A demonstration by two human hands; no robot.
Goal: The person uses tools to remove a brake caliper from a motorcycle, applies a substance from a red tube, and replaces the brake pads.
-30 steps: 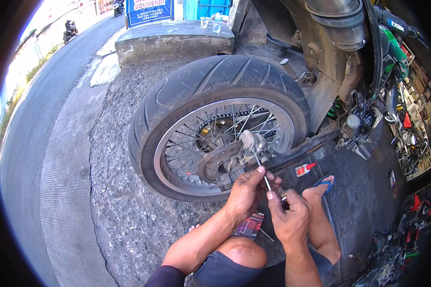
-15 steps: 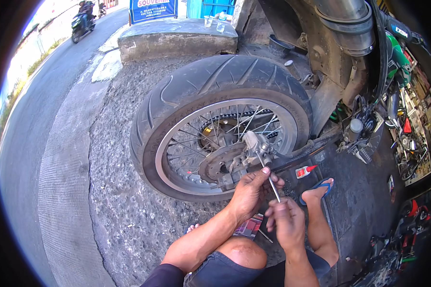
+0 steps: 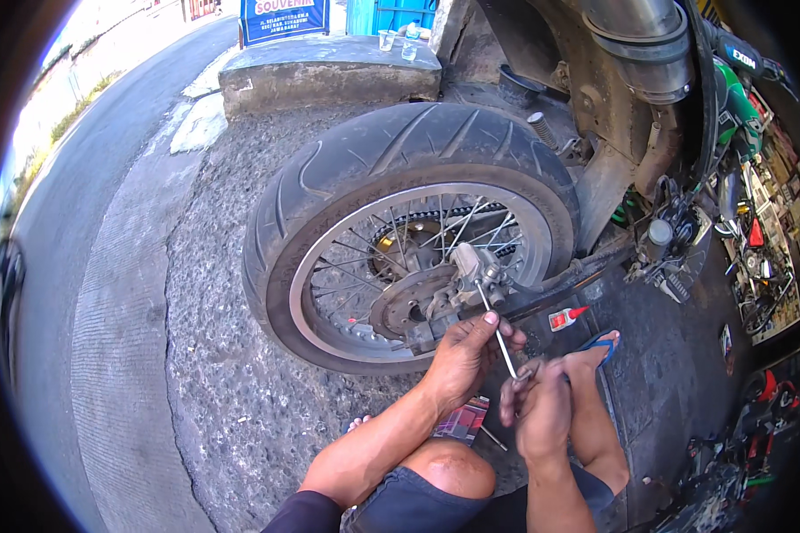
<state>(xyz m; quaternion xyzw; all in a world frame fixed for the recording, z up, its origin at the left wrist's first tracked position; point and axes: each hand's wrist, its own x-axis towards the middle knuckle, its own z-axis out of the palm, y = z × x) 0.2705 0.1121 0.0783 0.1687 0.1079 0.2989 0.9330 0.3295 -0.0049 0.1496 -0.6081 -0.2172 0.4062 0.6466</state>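
Observation:
A thin metal rod (image 3: 507, 354), bent at its lower end, runs from the brake caliper (image 3: 468, 265) beside the disc (image 3: 400, 302) on a spoked wheel (image 3: 326, 191). My left hand (image 3: 458, 369) grips the rod, thumb on top, just below the caliper. At the bent end my right hand (image 3: 542, 413) has its fingers curled onto the rod, slightly blurred. A small bottle with a red nozzle (image 3: 561, 319) lies right of the left hand. Under my forearms are a flat package (image 3: 468, 417) and a slender metal piece (image 3: 493, 438) on the ground.
A concrete step (image 3: 329, 89) with plastic cups (image 3: 387, 40) stands behind the wheel. A road (image 3: 80, 178) runs along the left. Overhead at right hang the bike's exhaust (image 3: 636, 40) and frame. A tray of tools and parts (image 3: 769, 258) and red-black items (image 3: 764, 395) lie at far right.
My right hand has shifted its fingers and turned at the rod's lower end, whose bent tip now shows. The left hand stays put. A passing scooter has left the upper-left view.

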